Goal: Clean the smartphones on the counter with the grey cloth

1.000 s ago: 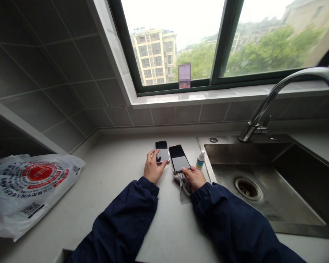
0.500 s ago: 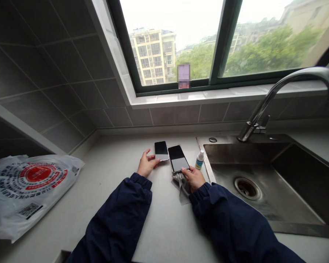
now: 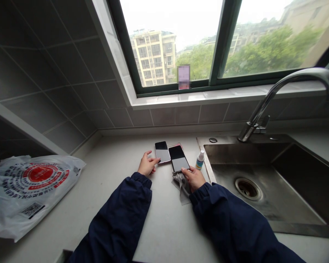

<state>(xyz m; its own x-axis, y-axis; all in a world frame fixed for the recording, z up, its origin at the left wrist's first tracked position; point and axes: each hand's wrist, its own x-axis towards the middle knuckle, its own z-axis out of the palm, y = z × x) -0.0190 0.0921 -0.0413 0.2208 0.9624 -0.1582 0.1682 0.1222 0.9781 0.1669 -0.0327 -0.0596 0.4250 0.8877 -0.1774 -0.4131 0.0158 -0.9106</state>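
Observation:
Two phones lie screen-up, side by side, on the pale countertop (image 3: 112, 190). My left hand (image 3: 146, 165) rests beside the smaller left phone (image 3: 162, 151), thumb and fingertips touching its near left corner. My right hand (image 3: 194, 177) presses its fingertips on the near edge of the larger right phone (image 3: 178, 158) and bunches a grey cloth (image 3: 181, 184) under the palm. A small white spray bottle with a blue label (image 3: 200, 160) stands just right of that phone.
A steel sink (image 3: 263, 182) with a curved tap (image 3: 276, 91) fills the right side. A white printed plastic bag (image 3: 27, 190) lies at the far left. Grey tiled walls and a window sill (image 3: 208, 96) close the back.
My left hand drew back from on top of the smaller phone to its near left corner. The right hand and the cloth stayed put.

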